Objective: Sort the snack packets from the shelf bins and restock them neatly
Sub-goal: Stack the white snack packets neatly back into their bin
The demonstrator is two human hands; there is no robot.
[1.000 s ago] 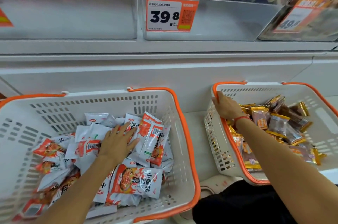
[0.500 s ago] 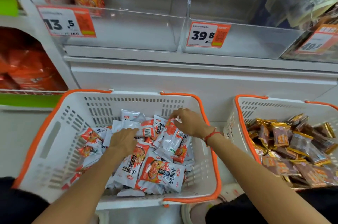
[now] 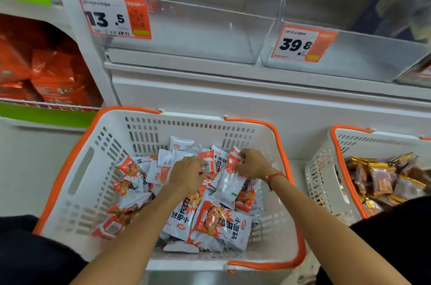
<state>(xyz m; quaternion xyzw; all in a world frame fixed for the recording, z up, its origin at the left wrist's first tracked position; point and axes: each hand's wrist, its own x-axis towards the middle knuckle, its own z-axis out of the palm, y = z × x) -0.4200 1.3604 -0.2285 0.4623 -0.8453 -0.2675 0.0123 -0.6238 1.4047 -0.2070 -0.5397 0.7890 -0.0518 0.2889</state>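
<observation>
Nearest the camera, two bare forearms reach forward into a white slotted plastic basket with orange handles point(image 3: 77, 168) that sits below the shelf. It holds a loose heap of white-and-orange foil snack packets point(image 3: 221, 224), some face up, some turned over. The left hand point(image 3: 186, 176) lies knuckles-up on the middle of the heap, fingers curled down around packets underneath; exactly which it grips cannot be told. Just to its right, the right hand point(image 3: 253, 163), a red cord at its wrist, pinches the top edge of one white-and-orange packet point(image 3: 235, 156) between thumb and fingertips.

To the far right stands a second white basket point(image 3: 324, 180) filled with brown packets edged in gold point(image 3: 382, 180). Farther off and above, the clear plastic shelf bin behind the 13.5 price tag point(image 3: 186, 35) looks nearly bare.

The step in hand seems to be gathering matching packets into a bundle. Next would likely call for squaring them face-forward, then lifting them up into that bin.
</observation>
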